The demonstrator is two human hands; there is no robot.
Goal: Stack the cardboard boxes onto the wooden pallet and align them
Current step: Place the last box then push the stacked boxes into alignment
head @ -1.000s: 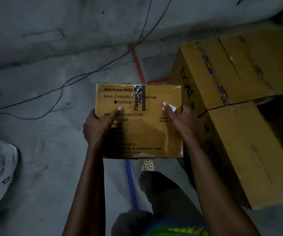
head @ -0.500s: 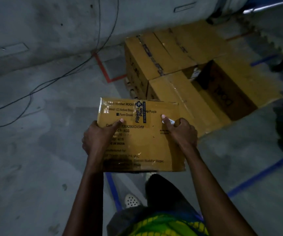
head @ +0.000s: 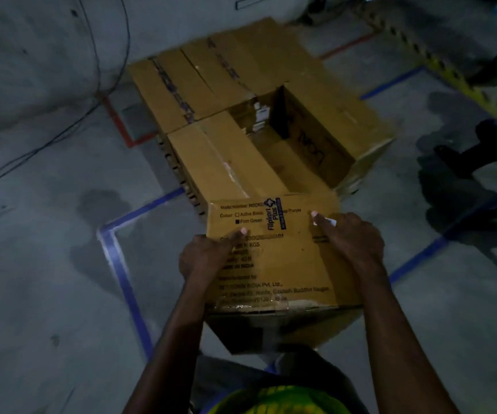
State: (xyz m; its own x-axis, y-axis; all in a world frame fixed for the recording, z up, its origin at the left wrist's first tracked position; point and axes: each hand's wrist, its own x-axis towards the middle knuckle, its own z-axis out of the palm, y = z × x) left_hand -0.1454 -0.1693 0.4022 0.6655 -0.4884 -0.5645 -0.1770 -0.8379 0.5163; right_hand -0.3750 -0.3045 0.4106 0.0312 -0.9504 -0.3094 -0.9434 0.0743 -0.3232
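**Stacked boxes** [head: 226,94]: large taped cartons packed side by side on the floor ahead, with a sunken gap among them; no pallet can be made out beneath.

**Carried box** [head: 274,264]: printed carton held in the air just short of the stack's near edge. Stiff-walled, likely moderate in weight (both hands are on it). The glossy top looks slippery, so the side walls and lower edges offer better purchase.

**Left hand** [head: 208,258]: clamped on the left side, thumb on top.

**Right hand** [head: 352,237]: likewise on the right side.
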